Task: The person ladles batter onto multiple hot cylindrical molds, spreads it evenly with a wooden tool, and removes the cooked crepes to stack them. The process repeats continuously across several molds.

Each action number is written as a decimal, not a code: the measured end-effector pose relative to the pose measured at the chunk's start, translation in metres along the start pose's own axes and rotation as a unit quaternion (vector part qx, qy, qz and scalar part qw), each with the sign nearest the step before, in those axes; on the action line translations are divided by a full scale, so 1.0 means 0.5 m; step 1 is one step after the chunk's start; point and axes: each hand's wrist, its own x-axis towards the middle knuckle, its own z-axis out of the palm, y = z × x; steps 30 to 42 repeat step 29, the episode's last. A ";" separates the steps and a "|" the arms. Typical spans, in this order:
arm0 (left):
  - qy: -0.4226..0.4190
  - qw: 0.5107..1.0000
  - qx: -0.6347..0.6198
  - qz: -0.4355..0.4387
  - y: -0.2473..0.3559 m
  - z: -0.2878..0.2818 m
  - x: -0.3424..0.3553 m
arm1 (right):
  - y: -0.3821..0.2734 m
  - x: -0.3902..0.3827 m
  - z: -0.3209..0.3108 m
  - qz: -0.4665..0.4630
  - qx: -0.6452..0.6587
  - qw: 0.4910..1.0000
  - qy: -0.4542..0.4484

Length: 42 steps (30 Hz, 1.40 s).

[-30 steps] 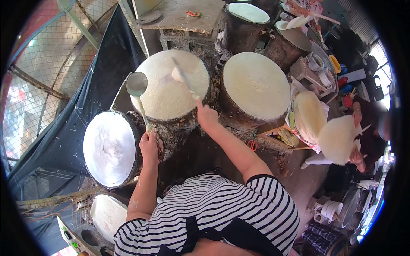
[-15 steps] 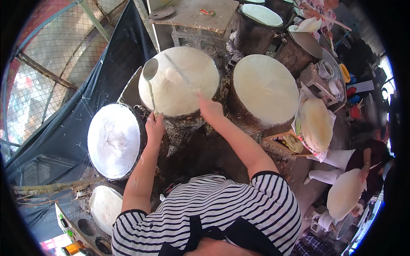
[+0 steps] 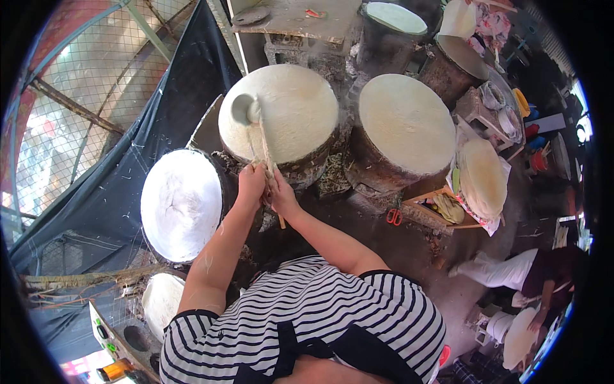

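Note:
Both my hands are close together at the near edge of a large round griddle (image 3: 300, 105), whose top is coated in pale batter. My left hand (image 3: 252, 182) is closed round the handle of a ladle (image 3: 241, 110), its round bowl above the griddle's left part. Just beside it, my right hand (image 3: 280, 192) grips a wooden stick (image 3: 266, 144) slanting up across the coated surface. A pale lump shows by the stick's far end, next to the ladle bowl; whether it belongs to the stick I cannot tell. The stick's lower end pokes out below my hands.
To the right is a second coated griddle (image 3: 406, 125); at left, a white-topped round one (image 3: 181, 205). A stack of thin flatbreads (image 3: 481, 179) lies on cloth at right, above a wooden drawer (image 3: 473, 223). Red-handled scissors (image 3: 394, 217) are nearby. At far right, another person handles a round sheet (image 3: 519, 339).
My right hand has swung left and nearer, bringing the stick next to the ladle. My left hand and the ladle have shifted slightly right. The person at far right has lowered the round sheet.

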 end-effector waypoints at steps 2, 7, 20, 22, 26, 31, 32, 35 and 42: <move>-0.075 0.922 -0.338 -0.175 0.083 0.010 -0.046 | 0.051 0.028 -0.025 -0.083 0.046 0.995 0.009; -0.213 0.572 -0.774 -0.166 0.195 -0.043 -0.136 | -0.056 -0.019 -0.195 -0.217 -0.248 0.935 0.134; -0.168 0.644 -0.746 -0.027 0.216 0.029 -0.291 | -0.177 0.072 -0.369 -0.225 -0.726 0.645 -0.083; -0.084 0.696 -0.713 -0.029 0.188 0.036 -0.324 | -0.180 0.121 -0.422 -0.196 -0.668 0.718 0.014; 0.032 0.785 -0.619 0.029 0.153 0.060 -0.420 | -0.171 0.158 -0.456 -0.321 -0.496 0.806 0.011; 0.156 0.797 -0.581 0.049 0.114 0.062 -0.523 | -0.216 -0.011 -0.254 -0.150 -0.399 0.891 -0.153; 0.156 0.797 -0.581 0.049 0.114 0.062 -0.523 | -0.216 -0.011 -0.254 -0.150 -0.399 0.891 -0.153; 0.156 0.797 -0.581 0.049 0.114 0.062 -0.523 | -0.216 -0.011 -0.254 -0.150 -0.399 0.891 -0.153; 0.156 0.797 -0.581 0.049 0.114 0.062 -0.523 | -0.216 -0.011 -0.254 -0.150 -0.399 0.891 -0.153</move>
